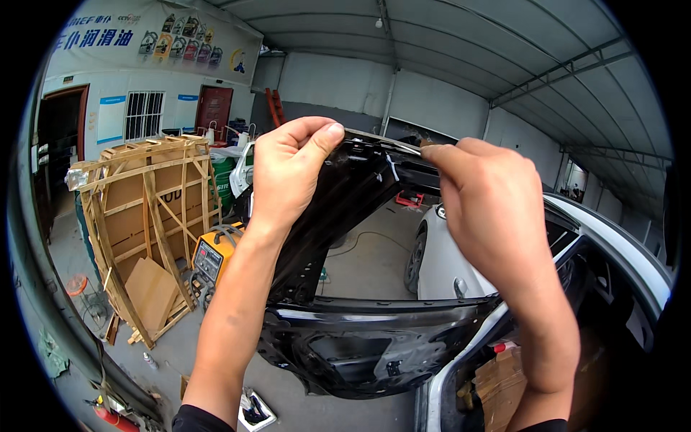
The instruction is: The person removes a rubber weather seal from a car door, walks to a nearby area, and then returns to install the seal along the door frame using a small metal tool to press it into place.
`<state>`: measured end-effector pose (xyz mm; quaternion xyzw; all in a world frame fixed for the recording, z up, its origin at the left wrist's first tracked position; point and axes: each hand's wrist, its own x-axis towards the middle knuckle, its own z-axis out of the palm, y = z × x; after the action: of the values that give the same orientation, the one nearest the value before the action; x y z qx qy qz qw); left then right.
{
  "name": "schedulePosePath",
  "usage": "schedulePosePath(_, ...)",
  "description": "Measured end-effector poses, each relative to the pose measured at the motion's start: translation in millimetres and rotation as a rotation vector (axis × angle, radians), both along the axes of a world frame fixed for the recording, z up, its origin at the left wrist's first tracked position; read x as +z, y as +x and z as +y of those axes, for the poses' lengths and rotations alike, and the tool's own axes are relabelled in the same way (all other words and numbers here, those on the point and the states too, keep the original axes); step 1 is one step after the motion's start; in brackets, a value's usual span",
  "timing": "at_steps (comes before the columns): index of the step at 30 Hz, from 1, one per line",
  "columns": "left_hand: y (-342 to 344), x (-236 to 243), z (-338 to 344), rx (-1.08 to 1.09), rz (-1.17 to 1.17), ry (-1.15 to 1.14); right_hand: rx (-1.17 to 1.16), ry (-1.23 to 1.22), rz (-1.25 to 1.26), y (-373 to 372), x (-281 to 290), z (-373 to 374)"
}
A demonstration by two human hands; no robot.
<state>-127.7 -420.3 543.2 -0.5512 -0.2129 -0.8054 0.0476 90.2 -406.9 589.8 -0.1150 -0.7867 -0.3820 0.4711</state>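
Observation:
A black car door (338, 360) hangs open in front of me, its inner side bare, with an empty window opening. Along the top of its window frame (317, 209) runs a thin pale strip (381, 139). My left hand (291, 162) pinches the strip's left end between thumb and index finger. At the frame's upper right corner my right hand (493, 198) is closed, its curled fingers on the strip's other end. Those right fingertips are partly hidden behind the hand.
At right stands the white car body (604, 223), with cardboard (500, 381) inside the door opening. A second white car (450, 255) is beyond the window opening. Left are a wooden crate (147, 194) and an orange welding machine (210, 255). A white tray (255, 412) lies on the floor.

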Motion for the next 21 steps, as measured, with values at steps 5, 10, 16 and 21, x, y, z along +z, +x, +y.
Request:
schedulePosePath(5, -5, -1, 0, 0.030, 0.041, -0.023, 0.038, 0.030, -0.096, 2, 17, 5)
schedulePosePath(10, -20, 7, -4, -0.052, 0.142, -0.180, 0.119, -0.090, -0.106, 6, 13, 13)
schedulePosePath(16, -16, 7, -9, 0.059, 0.150, -0.110, 0.320, -0.181, -0.052, -9, 35, 28)
schedulePosePath(21, -15, 6, -7, 0.058, 0.164, -0.107, 0.384, -0.330, -0.376, -50, 54, 38)
